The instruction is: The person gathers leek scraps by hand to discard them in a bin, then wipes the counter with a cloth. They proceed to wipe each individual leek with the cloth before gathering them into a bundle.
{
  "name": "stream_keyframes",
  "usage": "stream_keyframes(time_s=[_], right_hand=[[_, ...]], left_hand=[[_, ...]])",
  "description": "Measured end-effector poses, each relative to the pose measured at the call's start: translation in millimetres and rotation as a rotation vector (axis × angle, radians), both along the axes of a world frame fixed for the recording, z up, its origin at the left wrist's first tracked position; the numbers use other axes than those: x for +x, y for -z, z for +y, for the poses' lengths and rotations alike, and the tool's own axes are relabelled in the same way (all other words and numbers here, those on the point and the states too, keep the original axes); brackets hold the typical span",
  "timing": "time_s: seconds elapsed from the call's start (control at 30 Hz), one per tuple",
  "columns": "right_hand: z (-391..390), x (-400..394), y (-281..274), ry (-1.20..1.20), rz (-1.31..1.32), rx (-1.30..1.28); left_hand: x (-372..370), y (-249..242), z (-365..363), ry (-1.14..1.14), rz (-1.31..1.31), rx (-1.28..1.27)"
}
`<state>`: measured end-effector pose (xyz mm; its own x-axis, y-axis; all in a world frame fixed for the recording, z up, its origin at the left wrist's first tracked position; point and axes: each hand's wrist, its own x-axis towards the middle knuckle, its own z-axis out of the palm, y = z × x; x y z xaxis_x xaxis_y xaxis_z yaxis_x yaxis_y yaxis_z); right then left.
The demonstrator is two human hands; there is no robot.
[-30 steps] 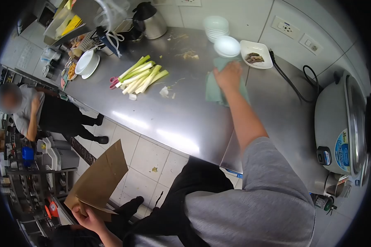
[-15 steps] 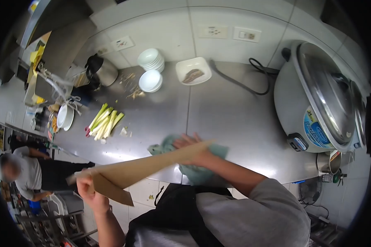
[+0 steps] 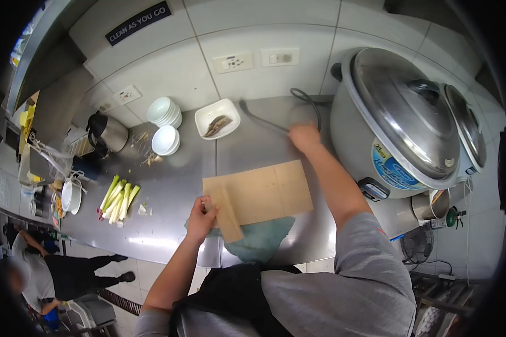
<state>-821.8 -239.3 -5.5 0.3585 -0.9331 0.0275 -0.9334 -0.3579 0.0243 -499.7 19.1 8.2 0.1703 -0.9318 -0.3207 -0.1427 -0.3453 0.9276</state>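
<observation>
Paper: I see a flat, tan-brown kraft-paper piece (image 3: 270, 188) with 1 folded strip at its left end, above the front half of the brushed stainless-steel counter (image 3: 171, 222); from here I cannot tell how much of it rests on the surface.
Left hand: I find the left hand (image 3: 201, 220) pinching the paper's left end beside the strip, fingers curled and narrow.
Right hand: the right hand (image 3: 305, 137) reaches toward the counter's rear edge, at the dark, rubbery power cord (image 3: 249, 112); its fingers blur, so I cannot tell whether they grip or only hover.
Cloth: a soft, sea-green cloth (image 3: 264, 241) shows from under the paper's near side, along the counter's front edge.
Rear edge: the shallow, white rounded-square dish (image 3: 213, 110) sits near the wall, left of the cord.
Right end: the large, grey, steel-lidded rice cooker (image 3: 396, 129) stands there, beyond the right hand.
Handling: I judge the paper light and fairly stiff when flat, easy to crease, not slippery, prone to tearing at folds.
Hold: I would favour the doubled left end, where layers stiffen it, with the opposite right edge for a 2-handed hold.
</observation>
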Motion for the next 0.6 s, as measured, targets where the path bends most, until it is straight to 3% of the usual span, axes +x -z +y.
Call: stream_keyframes(time_s=[0.13,0.33,0.37,0.43,0.47,0.53,0.6], right_hand=[[77,3,-84,0.078,-0.349,-0.145],[197,-78,-158,0.051,-0.916,-0.694],[215,-87,-166,0.06,-0.901,-0.709],[244,-97,-177,0.42,-1.391,-0.467],[254,-99,-176,0.423,-1.385,-0.486],[264,-103,-171,0.496,-1.695,-0.455],[267,-100,-169,0.467,-1.772,-0.493]], left_hand=[[0,-9,18,-0.017,-0.079,-0.074],[31,5,43,-0.117,-0.079,-0.1],[34,10,48,-0.161,-0.084,-0.1],[38,14,55,-0.164,-0.069,-0.104],[41,14,57,-0.184,-0.064,-0.1],[43,10,60,-0.178,-0.067,-0.1],[48,10,63,-0.176,-0.097,-0.105]])
